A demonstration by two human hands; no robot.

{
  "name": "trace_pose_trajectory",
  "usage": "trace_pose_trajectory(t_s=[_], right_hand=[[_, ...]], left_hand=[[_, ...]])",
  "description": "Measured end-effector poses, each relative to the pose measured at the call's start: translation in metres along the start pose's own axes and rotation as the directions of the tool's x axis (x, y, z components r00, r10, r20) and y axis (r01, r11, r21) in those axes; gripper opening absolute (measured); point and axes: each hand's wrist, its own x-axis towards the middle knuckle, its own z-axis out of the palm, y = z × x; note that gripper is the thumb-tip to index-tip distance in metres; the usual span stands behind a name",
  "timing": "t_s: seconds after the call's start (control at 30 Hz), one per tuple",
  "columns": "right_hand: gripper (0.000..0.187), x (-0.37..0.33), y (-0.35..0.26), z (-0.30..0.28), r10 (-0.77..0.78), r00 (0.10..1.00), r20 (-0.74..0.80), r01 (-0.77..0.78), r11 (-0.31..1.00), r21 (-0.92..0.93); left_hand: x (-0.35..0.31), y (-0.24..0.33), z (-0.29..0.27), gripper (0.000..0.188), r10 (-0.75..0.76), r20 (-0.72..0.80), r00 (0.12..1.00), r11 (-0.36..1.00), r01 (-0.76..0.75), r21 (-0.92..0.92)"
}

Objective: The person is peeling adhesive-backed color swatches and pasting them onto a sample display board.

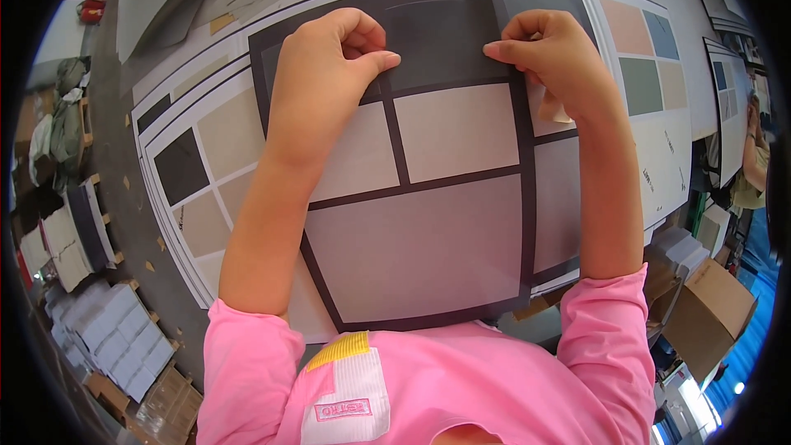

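A large dark-framed sample board (525, 222) lies in front of me, with pale beige and grey-mauve rectangles set in it. At its far end is a dark grey rectangular sheet (445, 45). My left hand (329, 53) is closed in a pinch at the sheet's left edge, thumb pointing right. Opposite it, my right hand (548, 49) pinches at the right edge with thumb and forefinger. A small beige scrap (558, 109) shows below the right palm; whether that hand holds it I cannot tell.
More swatch boards lie stacked at the left (198, 251) and right (666, 136). Grey sheets (169, 0) lie at the far left. An open cardboard box (709, 313) stands at the lower right, and wrapped white stacks (115, 338) at the lower left. Another person's arm (751, 156) shows at the right.
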Motion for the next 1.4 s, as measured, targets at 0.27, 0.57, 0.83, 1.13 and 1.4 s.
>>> trace_pose_trajectory(t_s=[0.27, 0.57, 0.83, 1.13, 1.4], right_hand=[[0.017, 0.0, -0.003, 0.001, 0.039, 0.999, 0.007, -0.039, 0.999, -0.027], [0.025, -0.014, -0.019, -0.014, 0.105, 0.994, -0.042, -0.113, 0.88, -0.462], [0.061, -0.032, 0.021, 0.044, -0.713, 0.696, -0.088, 0.336, 0.431, -0.838], [0.066, -0.045, 0.06, -0.012, -0.388, 0.788, -0.478, 0.017, 0.79, -0.612], [0.035, -0.159, 0.126, -0.062, 0.073, 0.834, -0.547, -0.239, 0.941, -0.239]], left_hand=[[0.0, 0.0, 0.001, 0.012, 0.02, 0.002, 1.0, 0.999, -0.02, 0.028], [0.001, 0.003, 0.004, 0.014, 0.042, 0.03, 0.999, 0.994, -0.045, 0.097], [0.018, -0.01, 0.007, 0.026, 0.128, -0.169, 0.977, 0.955, -0.076, 0.286], [0.016, -0.016, 0.012, 0.012, 0.17, -0.282, 0.944, 0.979, -0.13, 0.154], [-0.108, 0.031, 0.107, 0.043, 0.786, 0.417, 0.456, 0.453, -0.884, 0.112]])
